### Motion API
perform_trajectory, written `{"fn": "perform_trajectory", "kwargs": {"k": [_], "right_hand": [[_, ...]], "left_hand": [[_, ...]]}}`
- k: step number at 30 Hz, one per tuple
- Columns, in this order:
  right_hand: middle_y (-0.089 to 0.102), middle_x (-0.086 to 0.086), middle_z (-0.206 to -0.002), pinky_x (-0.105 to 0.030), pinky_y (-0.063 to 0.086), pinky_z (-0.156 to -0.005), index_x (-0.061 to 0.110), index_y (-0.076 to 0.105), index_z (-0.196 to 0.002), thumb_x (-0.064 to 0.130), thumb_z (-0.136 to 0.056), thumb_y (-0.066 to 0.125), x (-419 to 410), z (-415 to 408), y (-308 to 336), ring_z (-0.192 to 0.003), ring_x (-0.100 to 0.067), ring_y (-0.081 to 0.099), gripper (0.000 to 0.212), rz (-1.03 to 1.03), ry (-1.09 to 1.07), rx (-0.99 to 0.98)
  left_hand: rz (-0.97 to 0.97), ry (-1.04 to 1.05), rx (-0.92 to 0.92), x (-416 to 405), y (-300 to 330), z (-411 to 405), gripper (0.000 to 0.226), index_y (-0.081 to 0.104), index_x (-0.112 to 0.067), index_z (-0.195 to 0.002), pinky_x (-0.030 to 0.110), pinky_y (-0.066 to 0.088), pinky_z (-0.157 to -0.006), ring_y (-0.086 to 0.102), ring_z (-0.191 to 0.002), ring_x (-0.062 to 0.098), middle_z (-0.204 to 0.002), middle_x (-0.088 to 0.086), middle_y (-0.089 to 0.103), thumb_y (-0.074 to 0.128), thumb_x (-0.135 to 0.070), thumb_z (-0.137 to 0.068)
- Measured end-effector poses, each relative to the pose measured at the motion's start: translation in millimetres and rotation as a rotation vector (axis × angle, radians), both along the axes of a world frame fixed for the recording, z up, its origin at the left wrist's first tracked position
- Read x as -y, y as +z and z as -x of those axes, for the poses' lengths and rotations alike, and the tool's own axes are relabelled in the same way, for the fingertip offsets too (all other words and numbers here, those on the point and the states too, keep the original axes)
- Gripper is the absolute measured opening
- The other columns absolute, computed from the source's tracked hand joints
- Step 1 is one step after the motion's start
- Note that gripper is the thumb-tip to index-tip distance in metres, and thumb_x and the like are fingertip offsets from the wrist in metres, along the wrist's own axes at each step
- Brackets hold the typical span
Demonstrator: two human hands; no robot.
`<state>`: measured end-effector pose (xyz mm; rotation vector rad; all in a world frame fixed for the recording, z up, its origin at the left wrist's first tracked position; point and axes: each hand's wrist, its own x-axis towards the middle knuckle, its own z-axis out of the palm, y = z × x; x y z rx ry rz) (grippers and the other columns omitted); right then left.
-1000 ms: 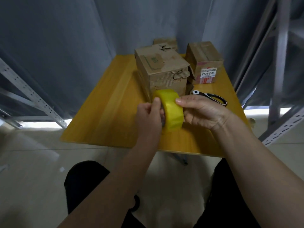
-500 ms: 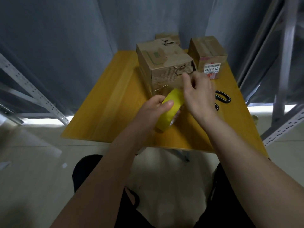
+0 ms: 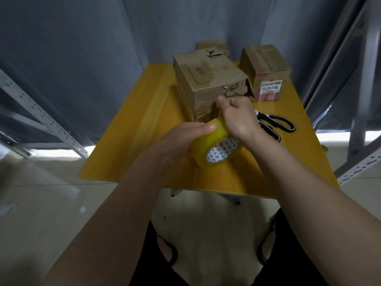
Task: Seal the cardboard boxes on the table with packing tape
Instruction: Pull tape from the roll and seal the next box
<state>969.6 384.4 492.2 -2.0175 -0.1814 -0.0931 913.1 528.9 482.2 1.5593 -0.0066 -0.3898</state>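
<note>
Head view shows the left hand [image 3: 181, 139] wrapped around a yellow roll of packing tape [image 3: 214, 149] above the near part of the yellow wooden table [image 3: 144, 124], while the right hand [image 3: 237, 116] pinches the clear tape end up near the big brown cardboard box [image 3: 208, 79].

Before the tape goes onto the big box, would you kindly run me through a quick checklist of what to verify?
1. Roll held steady: ok, the left hand holds it over the table.
2. Free end of tape in hand: ok, the right hand is curled as if pinching it, and a clear strip seems to stretch up from the roll.
3. Big box within reach: ok, it stands just behind the hands.
4. Its flaps closed flat: cannot tell, the near top edge looks torn.
5. Scissors at hand for the cut: ok, they lie on the table right of the right hand.
</note>
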Motion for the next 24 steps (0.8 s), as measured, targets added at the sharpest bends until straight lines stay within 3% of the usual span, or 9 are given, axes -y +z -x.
{"fn": "perform_trajectory", "kwargs": {"k": [2,8,12,17,20,24], "right_hand": [[0.044,0.006,-0.048,-0.028,0.034,-0.06,0.017,0.043,-0.05,0.032,-0.1,0.047,-1.3,-0.8,-0.5,-0.049,-0.012,0.043,0.053,0.019,-0.003,-0.001],[0.047,-0.001,-0.056,-0.034,0.041,-0.066,0.016,0.044,-0.054,0.033,-0.101,0.044,-4.0,-0.6,2.1,-0.056,-0.018,0.047,0.051,0.061,0.03,0.004],[0.047,0.0,-0.055,-0.034,0.042,-0.067,0.015,0.044,-0.053,0.033,-0.101,0.044,-3.5,1.6,1.5,-0.055,-0.017,0.047,0.051,0.059,0.02,0.011],[0.047,-0.001,-0.056,-0.033,0.041,-0.067,0.014,0.046,-0.055,0.034,-0.101,0.043,-5.2,1.7,2.2,-0.056,-0.018,0.046,0.05,0.081,0.027,0.001],[0.047,-0.001,-0.054,-0.031,0.037,-0.062,0.014,0.047,-0.055,0.033,-0.101,0.044,-5.6,2.2,0.8,-0.054,-0.017,0.045,0.049,0.096,0.026,0.012],[0.048,-0.001,-0.055,-0.032,0.039,-0.062,0.013,0.048,-0.057,0.034,-0.1,0.045,-5.7,3.6,1.9,-0.056,-0.019,0.048,0.049,0.102,0.031,0.011]], "left_hand": [[0.047,-0.013,-0.036,-4.4,-0.8,-2.7,0.028,0.072,-0.01,-0.098,0.029,0.057,-0.068,0.072,-0.079,0.018,-0.087,0.008,0.074,0.067,-0.031,-0.08],[-0.081,-0.065,-0.079,-1.8,6.4,-8.8,0.042,0.072,-0.009,-0.104,0.04,0.055,-0.087,0.071,-0.095,0.027,-0.103,0.013,0.073,0.07,-0.042,-0.079],[0.001,-0.107,-0.08,-4.9,2.4,-7.0,0.027,0.074,-0.009,-0.101,0.036,0.057,-0.085,0.07,-0.095,0.026,-0.103,0.016,0.073,0.066,-0.029,-0.085],[-0.033,-0.076,-0.112,-5.1,6.3,-7.6,0.025,0.075,-0.01,-0.094,0.049,0.047,-0.097,0.067,-0.094,0.029,-0.101,0.015,0.072,0.065,-0.027,-0.078],[-0.174,-0.115,-0.102,0.6,9.7,-8.7,0.046,0.071,-0.01,-0.111,0.051,0.045,-0.103,0.067,-0.105,0.03,-0.11,0.013,0.071,0.072,-0.036,-0.074],[-0.103,-0.155,-0.14,-1.7,9.3,-8.3,0.049,0.064,-0.004,-0.121,0.049,0.044,-0.105,0.063,-0.113,0.033,-0.118,0.017,0.068,0.07,-0.027,-0.077]]}}
